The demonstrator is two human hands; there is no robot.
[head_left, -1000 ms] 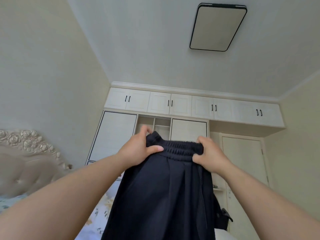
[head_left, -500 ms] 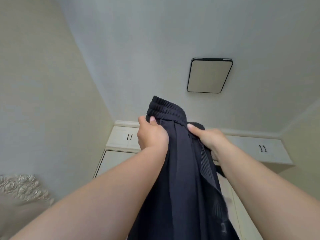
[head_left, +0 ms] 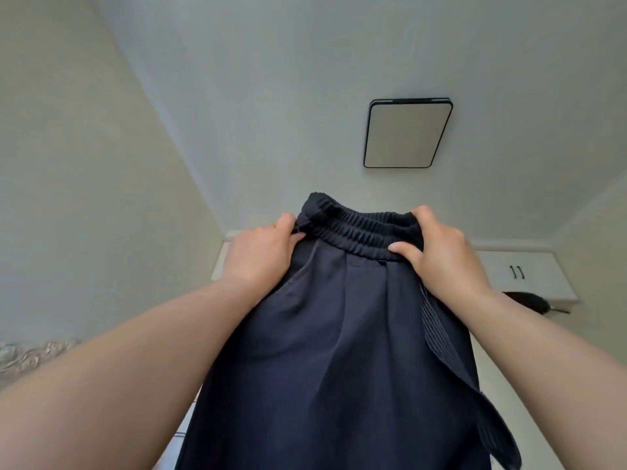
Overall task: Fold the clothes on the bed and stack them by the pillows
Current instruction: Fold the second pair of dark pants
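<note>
A pair of dark navy trousers (head_left: pixel 339 351) with an elastic waistband hangs in front of me, held high toward the ceiling. My left hand (head_left: pixel 263 254) grips the left end of the waistband. My right hand (head_left: pixel 441 252) grips the right end, thumb pressed on the front of the elastic. The waistband is stretched flat between both hands. The legs drop out of the bottom of the view. A pleated panel of the fabric hangs loose at the right side. The bed and pillows are hidden.
A carved headboard edge (head_left: pixel 30 354) shows at the far left. White upper cabinets (head_left: pixel 529 273) run along the far wall behind the trousers. A rectangular ceiling light (head_left: pixel 405 132) is overhead. A dark object (head_left: pixel 529 301) pokes out below the right cabinet.
My hands have spread apart along the waistband, pulling it out flat and wide where it was bunched together. The view stays tilted up at the ceiling.
</note>
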